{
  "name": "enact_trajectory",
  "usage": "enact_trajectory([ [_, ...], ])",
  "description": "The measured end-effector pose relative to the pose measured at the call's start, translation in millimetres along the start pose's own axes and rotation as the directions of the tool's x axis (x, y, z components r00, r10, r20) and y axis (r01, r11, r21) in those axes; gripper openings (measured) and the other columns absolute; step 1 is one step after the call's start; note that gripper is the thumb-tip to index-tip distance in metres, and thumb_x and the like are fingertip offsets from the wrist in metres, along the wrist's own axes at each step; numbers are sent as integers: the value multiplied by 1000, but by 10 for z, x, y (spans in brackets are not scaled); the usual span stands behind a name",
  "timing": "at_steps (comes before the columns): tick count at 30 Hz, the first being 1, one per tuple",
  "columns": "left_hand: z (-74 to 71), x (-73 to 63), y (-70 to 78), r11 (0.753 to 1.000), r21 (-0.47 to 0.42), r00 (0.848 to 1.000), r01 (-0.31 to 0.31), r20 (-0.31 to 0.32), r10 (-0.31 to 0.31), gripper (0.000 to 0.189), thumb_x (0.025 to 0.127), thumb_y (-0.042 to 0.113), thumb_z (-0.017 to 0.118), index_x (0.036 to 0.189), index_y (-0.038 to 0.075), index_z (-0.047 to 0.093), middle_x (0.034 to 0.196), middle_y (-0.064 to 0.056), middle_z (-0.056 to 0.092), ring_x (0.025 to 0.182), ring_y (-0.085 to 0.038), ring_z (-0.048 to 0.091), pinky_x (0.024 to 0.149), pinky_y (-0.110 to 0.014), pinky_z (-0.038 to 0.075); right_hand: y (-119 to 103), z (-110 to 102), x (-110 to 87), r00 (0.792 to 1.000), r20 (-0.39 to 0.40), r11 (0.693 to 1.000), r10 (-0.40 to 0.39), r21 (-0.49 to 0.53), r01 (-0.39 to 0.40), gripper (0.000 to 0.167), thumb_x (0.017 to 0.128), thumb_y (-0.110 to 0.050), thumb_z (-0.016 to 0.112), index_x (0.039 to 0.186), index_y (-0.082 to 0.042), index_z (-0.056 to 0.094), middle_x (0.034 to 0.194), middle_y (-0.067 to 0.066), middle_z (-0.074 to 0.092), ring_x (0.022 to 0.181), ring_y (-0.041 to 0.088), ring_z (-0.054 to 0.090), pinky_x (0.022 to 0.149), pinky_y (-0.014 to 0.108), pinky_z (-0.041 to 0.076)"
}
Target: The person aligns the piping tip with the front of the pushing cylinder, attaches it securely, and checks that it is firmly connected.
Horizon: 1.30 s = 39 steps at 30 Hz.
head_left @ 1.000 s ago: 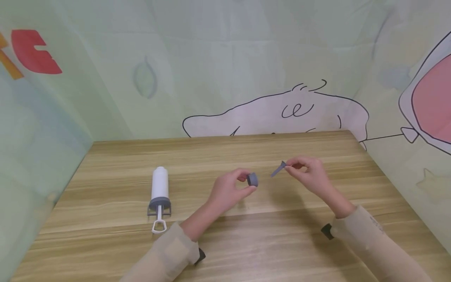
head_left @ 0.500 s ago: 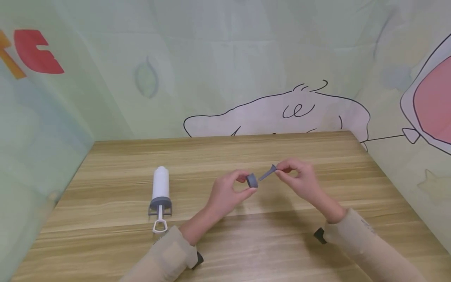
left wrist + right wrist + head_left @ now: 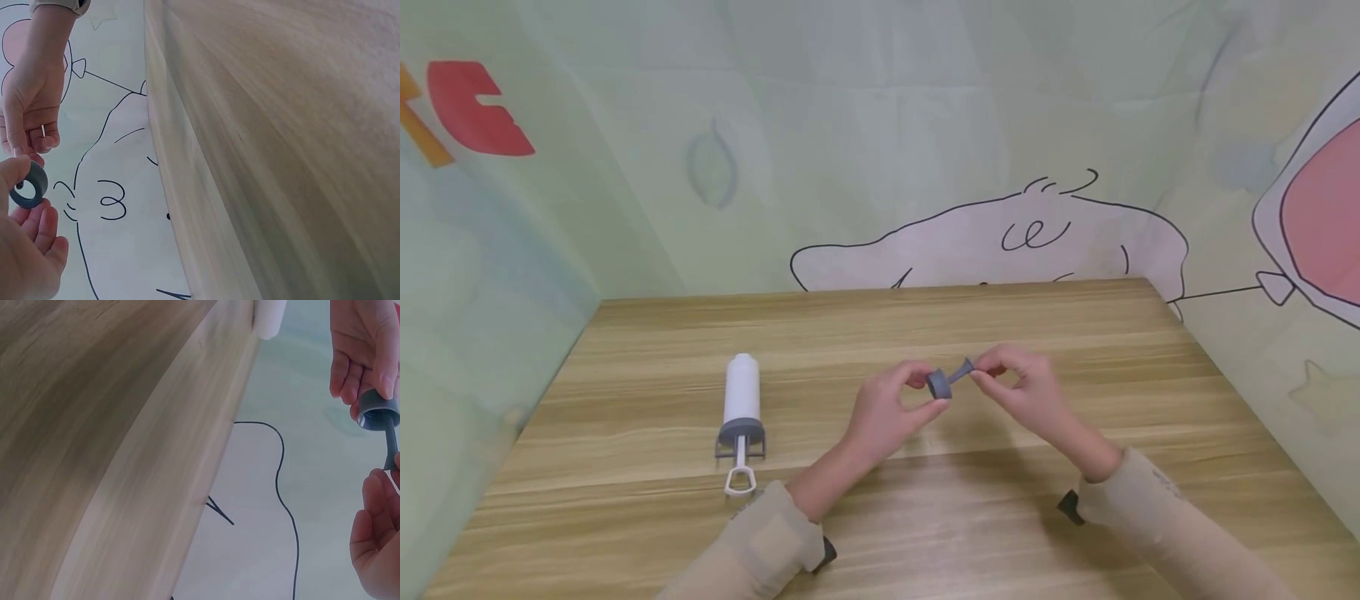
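My left hand [image 3: 880, 410] pinches a dark grey threaded ring cap [image 3: 939, 384] between thumb and fingers above the table. In the left wrist view the ring cap [image 3: 39, 181] shows an open hole through its middle. My right hand [image 3: 1026, 387] pinches the wide end of a small grey nozzle [image 3: 962, 369], its narrow stem pointing left at the ring cap. The right wrist view has the stem of the nozzle [image 3: 391, 439] reaching into the cap's threaded opening [image 3: 374, 415].
A white syringe-like tube [image 3: 742, 387] with a grey collar and a white loop handle lies on the wooden table [image 3: 647, 367], left of my hands. A printed cloth backdrop [image 3: 880, 150] rises behind the table and along both sides.
My right hand has moved left and slightly down with the nozzle, bringing its stem from well apart up to the ring cap. The left hand stays nearly still.
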<state>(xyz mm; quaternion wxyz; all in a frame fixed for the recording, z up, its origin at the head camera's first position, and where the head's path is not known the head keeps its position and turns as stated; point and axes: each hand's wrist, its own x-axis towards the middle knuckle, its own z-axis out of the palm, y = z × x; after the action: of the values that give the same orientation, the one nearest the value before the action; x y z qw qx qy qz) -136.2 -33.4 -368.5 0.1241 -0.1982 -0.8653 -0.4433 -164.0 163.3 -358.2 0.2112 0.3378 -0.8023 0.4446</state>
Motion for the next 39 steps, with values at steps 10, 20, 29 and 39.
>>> enact_trajectory([
  [10,3,-9,5,1000,-23,1000,11,1,-11,34,72,27,72,100,11,60,89,0,66,84,-14,61,78,-35,48,-13,84,-2,998,33,998,-58,38,57,12,70,7,68,74,-3,64,75,9,66,68,9,59,62,17,49],
  [20,18,-10,-3,999,-29,1000,20,4,-20,34,73,28,71,101,11,60,89,-1,66,84,-16,60,76,-37,48,-31,136,-16,996,73,997,-57,64,52,14,70,8,68,77,-4,65,76,9,66,70,9,59,63,21,50],
  [29,28,-9,-12,1000,-20,1000,9,-6,-9,33,73,29,71,99,13,61,87,0,67,83,-12,60,76,-35,48,-46,147,-19,989,142,996,-45,78,34,14,72,8,65,80,-4,66,77,9,66,71,8,59,65,19,50],
  [39,29,-15,-21,1000,-12,1000,24,1,-24,32,73,30,71,99,14,60,88,3,66,84,-10,60,74,-29,46,-54,137,-12,975,221,993,-22,114,-4,14,77,8,60,84,-3,66,79,9,67,68,6,57,62,20,50],
])
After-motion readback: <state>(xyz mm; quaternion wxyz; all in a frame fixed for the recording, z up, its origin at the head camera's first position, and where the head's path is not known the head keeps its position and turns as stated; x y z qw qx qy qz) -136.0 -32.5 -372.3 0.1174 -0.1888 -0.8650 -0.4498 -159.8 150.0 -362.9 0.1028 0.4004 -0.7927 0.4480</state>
